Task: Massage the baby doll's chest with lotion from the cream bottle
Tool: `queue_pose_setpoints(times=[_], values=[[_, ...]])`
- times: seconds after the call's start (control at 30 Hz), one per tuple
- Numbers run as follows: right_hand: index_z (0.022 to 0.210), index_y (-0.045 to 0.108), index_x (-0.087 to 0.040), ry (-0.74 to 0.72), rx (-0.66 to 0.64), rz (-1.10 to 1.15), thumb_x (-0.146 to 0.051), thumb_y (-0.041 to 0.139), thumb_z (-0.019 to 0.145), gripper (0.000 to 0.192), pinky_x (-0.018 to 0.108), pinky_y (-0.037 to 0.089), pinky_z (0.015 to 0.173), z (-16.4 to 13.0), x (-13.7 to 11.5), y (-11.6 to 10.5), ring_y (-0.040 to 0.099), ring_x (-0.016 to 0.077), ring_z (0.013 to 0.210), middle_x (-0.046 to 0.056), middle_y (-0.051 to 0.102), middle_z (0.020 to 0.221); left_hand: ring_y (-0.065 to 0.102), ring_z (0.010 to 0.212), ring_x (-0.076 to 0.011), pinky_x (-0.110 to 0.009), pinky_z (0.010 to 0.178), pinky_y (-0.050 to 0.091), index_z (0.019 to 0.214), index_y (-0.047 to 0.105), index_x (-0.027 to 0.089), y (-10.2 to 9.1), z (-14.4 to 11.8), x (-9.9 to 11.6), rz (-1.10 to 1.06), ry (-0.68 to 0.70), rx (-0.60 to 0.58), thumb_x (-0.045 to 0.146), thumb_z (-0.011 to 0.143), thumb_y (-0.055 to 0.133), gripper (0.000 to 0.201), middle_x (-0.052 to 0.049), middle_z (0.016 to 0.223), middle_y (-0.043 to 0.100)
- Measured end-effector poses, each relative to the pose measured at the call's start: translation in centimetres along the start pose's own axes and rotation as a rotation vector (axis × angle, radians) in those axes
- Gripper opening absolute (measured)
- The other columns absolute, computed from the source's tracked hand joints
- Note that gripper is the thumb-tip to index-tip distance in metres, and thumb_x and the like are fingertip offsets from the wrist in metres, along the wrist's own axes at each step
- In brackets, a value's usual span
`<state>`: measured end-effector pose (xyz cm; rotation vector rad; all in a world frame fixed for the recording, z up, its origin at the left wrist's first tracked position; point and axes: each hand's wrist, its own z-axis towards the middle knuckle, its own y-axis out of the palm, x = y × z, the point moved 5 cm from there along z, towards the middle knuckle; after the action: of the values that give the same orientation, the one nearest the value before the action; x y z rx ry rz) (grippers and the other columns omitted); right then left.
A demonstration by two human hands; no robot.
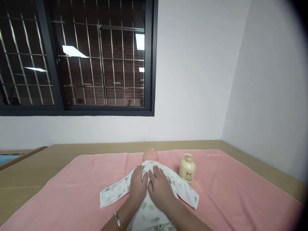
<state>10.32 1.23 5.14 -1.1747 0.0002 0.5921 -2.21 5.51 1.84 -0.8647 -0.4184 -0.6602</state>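
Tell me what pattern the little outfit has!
The little outfit is white with small, mostly green prints, some like animal faces, as the head view shows.

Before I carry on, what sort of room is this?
Possibly an infant-care or practice room: a pink cloth mat holds a bald, doll-like figure with a white, printed, long-sleeved garment over its body, near a cream plastic pump bottle.
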Motion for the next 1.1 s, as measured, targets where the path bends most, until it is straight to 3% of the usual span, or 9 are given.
queue_pose_setpoints(times=[0.23,0.43,0.7,0.97,1.1], values=[[0.145,0.041,-0.015,0.056,-0.007,0.115,-0.032,0.038,0.094,0.054,0.042,0.017,0.119,1.7,3.2,0.2,0.024,0.0235,0.144,0.009,0.033,0.153,0.048,0.131,-0.0238,-0.052,0.113,0.034,0.122,0.062,0.021,0.6,-0.4,0.7,-0.006,0.202,-0.016,0.020,0.091,0.034,0.042,-0.007,0.134,0.059],[0.144,0.042,-0.013,0.067,0.018,0.024,-0.031,0.035,0.096,0.052,0.042,0.019,0.118,1.1,2.6,0.3,0.029,0.0247,0.142,0.011,0.038,0.151,0.047,0.132,-0.0259,-0.053,0.114,0.032,0.130,0.055,0.014,0.9,0.1,-0.5,0.004,0.042,-0.080,0.025,0.091,0.037,0.045,-0.012,0.138,0.055],[0.140,0.047,-0.006,0.133,0.037,-0.151,-0.029,0.038,0.094,0.052,0.049,0.029,0.112,-0.4,-0.4,0.1,0.039,0.0344,0.135,0.022,0.045,0.144,0.050,0.128,-0.0265,-0.050,0.112,0.034,0.124,0.060,0.018,0.8,0.1,-0.5,-0.039,0.051,-0.043,0.029,0.090,0.040,0.042,-0.011,0.133,0.059],[0.142,0.047,-0.014,0.071,0.035,0.122,-0.033,0.040,0.093,0.052,0.040,0.021,0.117,1.0,2.7,0.2,0.029,0.0249,0.142,0.010,0.038,0.151,0.048,0.128,-0.0259,-0.049,0.112,0.033,0.126,0.058,0.015,0.7,0.1,-0.3,-0.061,0.030,-0.052,0.028,0.090,0.041,0.042,-0.012,0.134,0.058],[0.141,0.047,-0.014,0.048,0.048,0.185,-0.036,0.040,0.095,0.052,0.039,0.018,0.118,1.4,3.5,0.5,0.028,0.0235,0.142,0.010,0.037,0.151,0.048,0.127,-0.0263,-0.050,0.112,0.033,0.125,0.059,0.015,0.7,0.2,-0.4,-0.066,0.029,-0.063,0.027,0.090,0.042,0.041,-0.012,0.133,0.058]])
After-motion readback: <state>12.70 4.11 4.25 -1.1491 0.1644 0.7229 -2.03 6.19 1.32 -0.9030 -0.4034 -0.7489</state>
